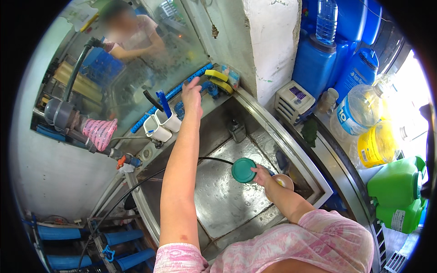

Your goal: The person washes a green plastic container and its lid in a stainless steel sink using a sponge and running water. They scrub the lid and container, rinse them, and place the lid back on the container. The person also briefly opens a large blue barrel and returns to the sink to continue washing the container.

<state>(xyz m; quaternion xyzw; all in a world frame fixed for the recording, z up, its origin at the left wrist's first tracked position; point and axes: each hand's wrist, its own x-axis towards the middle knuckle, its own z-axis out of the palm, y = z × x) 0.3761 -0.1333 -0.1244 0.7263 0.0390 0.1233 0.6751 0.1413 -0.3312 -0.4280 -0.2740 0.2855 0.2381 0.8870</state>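
Fingers of the right hand (261,175) clamp a green lid (243,170) at one edge; those of the left hand (192,96) stretch forward.

The lid lies just left of the right fingers, over the metal sink (227,202); gripped only at its edge, it could twist or slip if wet. Just right of those fingers, partly beneath the wrist, a bowl (290,181) could tip if the forearm drops. Left of them, a black hose (214,159) runs up to the lid and could snag it. Farther off, the left fingers point near two yellow sponges (219,85); whether they grip anything I cannot tell. A careless sweep there could knock the sponges into the sink, or jolt the white holders (157,130) to their left.
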